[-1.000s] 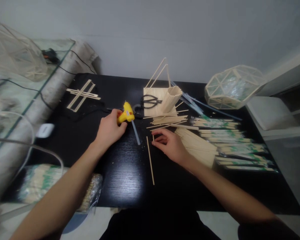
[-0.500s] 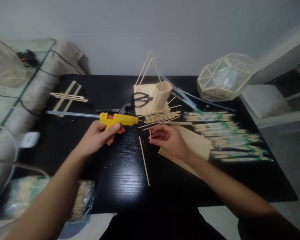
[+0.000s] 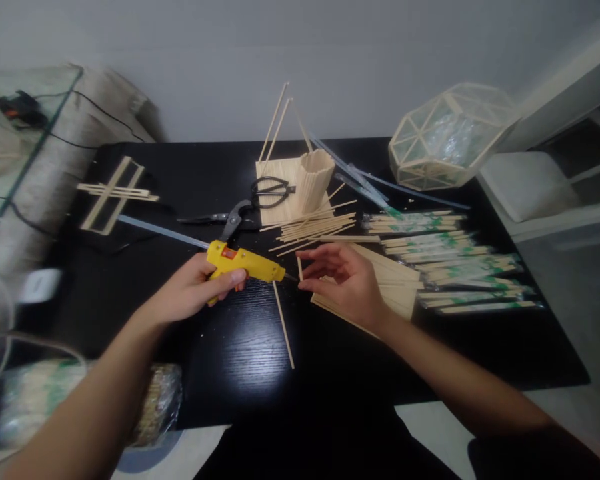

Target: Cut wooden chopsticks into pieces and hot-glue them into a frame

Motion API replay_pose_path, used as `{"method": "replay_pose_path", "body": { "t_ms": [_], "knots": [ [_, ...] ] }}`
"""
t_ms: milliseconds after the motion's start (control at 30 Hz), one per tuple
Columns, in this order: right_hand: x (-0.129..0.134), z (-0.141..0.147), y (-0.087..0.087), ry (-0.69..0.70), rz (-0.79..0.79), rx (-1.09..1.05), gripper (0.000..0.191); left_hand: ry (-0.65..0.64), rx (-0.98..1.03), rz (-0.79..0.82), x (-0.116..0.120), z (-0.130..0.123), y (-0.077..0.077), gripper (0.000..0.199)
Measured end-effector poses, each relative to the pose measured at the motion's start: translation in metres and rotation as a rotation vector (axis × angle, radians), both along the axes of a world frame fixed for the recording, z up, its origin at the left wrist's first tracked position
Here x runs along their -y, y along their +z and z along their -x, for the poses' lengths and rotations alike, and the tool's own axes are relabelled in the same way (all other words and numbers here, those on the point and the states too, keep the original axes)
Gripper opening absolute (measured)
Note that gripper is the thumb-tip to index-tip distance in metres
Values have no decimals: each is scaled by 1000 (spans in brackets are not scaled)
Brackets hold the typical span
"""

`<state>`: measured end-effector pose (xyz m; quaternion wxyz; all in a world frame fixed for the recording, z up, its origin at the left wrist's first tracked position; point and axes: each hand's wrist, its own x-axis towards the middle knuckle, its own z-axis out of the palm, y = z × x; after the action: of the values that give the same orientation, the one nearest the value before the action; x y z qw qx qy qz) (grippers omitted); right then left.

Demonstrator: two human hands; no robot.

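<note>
My left hand (image 3: 200, 287) is wrapped round the handle of a yellow glue gun (image 3: 250, 264), with a long translucent glue stick (image 3: 163, 231) running out of its back. The gun's nozzle points right and slightly down, close to a short wooden piece (image 3: 301, 269). That piece stands roughly upright, pinched between the thumb and a finger of my right hand (image 3: 343, 280). Whether the nozzle touches it I cannot tell. Below the gun a single thin stick (image 3: 284, 327) lies on the black table (image 3: 220, 393).
Behind my hands are loose sticks (image 3: 320, 227), black scissors (image 3: 273, 192), pliers (image 3: 235, 219) and a stick cup (image 3: 314, 180) on a wooden base. Wrapped stick bundles (image 3: 460, 267) lie right, near a polyhedral frame (image 3: 445, 140). Crossed sticks (image 3: 115, 193) lie left; a plastic-wrapped pack (image 3: 160, 400) is nearer.
The glue gun has tilted down and moved right, bringing its nozzle close to the short piece. My right hand still pinches that piece. The whole view has shifted slightly.
</note>
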<state>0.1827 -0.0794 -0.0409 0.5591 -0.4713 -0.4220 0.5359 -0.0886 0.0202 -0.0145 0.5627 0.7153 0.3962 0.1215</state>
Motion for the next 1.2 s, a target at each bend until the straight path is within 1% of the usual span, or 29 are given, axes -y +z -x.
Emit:
{"method": "replay_pose_path", "body": {
  "t_ms": [233, 333, 700, 967, 1200],
  "knots": [
    [1, 0, -5, 3, -62, 22, 43, -61, 59, -24, 0, 3, -6, 44],
    [1, 1, -6, 2, -80, 37, 44, -50, 75, -24, 0, 2, -5, 45],
    [3, 0, -5, 10, -63, 61, 44, -45, 70, -6, 1, 2, -4, 45],
    [3, -1, -4, 21, -69, 53, 40, -39, 55, -10, 2, 1, -3, 51],
    [3, 0, -3, 25, -56, 48, 42, -16, 16, -10, 2, 4, -7, 55]
  ]
}}
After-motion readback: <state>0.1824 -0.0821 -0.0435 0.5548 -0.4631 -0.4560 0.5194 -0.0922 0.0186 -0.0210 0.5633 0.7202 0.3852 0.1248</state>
